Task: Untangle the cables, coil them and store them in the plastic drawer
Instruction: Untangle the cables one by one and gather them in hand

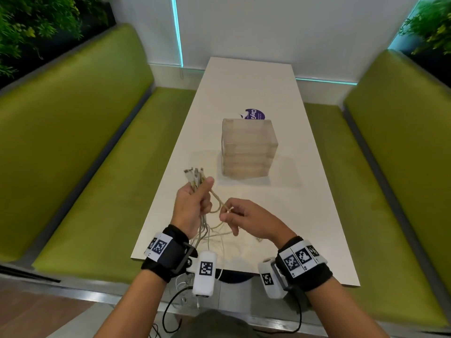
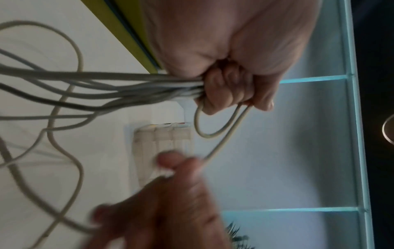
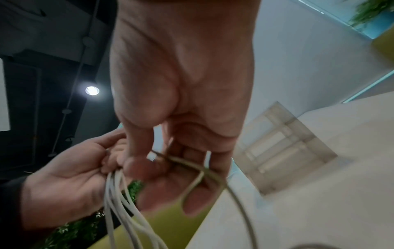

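My left hand (image 1: 195,201) grips a bundle of pale cables (image 1: 207,230) above the near left part of the white table (image 1: 305,215). Their plug ends (image 1: 194,173) stick up past my fist, and the rest hangs in tangled loops toward the table edge. In the left wrist view the fist (image 2: 224,91) closes round the cables (image 2: 106,84). My right hand (image 1: 230,212) pinches one cable's white plug end (image 3: 151,156) between thumb and forefinger, close to the left hand. A loop of that cable (image 2: 213,128) runs between the two hands. The translucent plastic drawer unit (image 1: 247,150) stands mid-table, its drawers closed.
A purple round sticker (image 1: 255,114) lies on the table behind the drawer unit. Green benches (image 1: 97,167) run along both sides of the table. A small object (image 1: 258,239) lies on the table by my right wrist. Black leads (image 1: 168,311) hang below my wrists.
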Available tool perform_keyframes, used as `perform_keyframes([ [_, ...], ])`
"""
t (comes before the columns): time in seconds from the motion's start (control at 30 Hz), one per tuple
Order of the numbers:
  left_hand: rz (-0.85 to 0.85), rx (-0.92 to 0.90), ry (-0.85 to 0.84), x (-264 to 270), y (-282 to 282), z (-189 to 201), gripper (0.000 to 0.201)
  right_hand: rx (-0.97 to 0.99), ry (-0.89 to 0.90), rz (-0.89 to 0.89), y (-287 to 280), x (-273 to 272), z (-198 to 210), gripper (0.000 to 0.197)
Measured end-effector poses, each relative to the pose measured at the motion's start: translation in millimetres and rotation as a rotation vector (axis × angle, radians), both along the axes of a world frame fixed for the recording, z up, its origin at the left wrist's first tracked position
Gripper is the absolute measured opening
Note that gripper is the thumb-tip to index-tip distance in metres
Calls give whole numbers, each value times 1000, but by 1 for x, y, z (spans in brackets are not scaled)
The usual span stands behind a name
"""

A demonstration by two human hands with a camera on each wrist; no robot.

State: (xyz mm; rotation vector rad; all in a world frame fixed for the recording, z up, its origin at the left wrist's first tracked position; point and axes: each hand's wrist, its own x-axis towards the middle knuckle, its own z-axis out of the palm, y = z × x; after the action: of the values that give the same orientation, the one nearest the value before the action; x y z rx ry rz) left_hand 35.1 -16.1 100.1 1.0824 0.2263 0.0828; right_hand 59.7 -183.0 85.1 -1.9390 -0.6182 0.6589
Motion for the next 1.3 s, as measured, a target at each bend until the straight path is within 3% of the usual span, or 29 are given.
perform_keyframes([
  [0.13,183,-152,-31,7,27,9,21,-149,9,82,-18,0,-28,23],
  [0.27,246,-96,-17,6,48,5,22,-68,-22,-95,-39,6,-38,26],
  [0.4,20,307,102,-1,29,-9,19,35,-109,-254,-35,10,-16,25],
  [0.47,-130,405,125,-5,11,-11,21,58,-178,-289,-24,11,2,24],
  [0.57,-259,379,89,-8,-11,-8,24,78,-293,-344,-10,13,18,22],
  [0.7,-292,283,66,-9,-13,-6,24,-33,-459,-359,-4,14,24,20],
  [0.8,-176,217,76,-9,-11,-4,22,42,-338,-331,0,11,25,19],
  [0.97,332,-44,163,5,29,9,27,-138,-76,-121,-20,3,5,14],
  [1.07,474,-25,152,9,60,12,25,-6,-18,-185,-39,-4,-6,11],
  [1.17,357,70,134,6,58,4,27,123,-58,-202,-43,-7,-4,16],
  [1.3,29,342,104,-2,22,-8,22,74,-154,-111,-28,-5,10,17],
])
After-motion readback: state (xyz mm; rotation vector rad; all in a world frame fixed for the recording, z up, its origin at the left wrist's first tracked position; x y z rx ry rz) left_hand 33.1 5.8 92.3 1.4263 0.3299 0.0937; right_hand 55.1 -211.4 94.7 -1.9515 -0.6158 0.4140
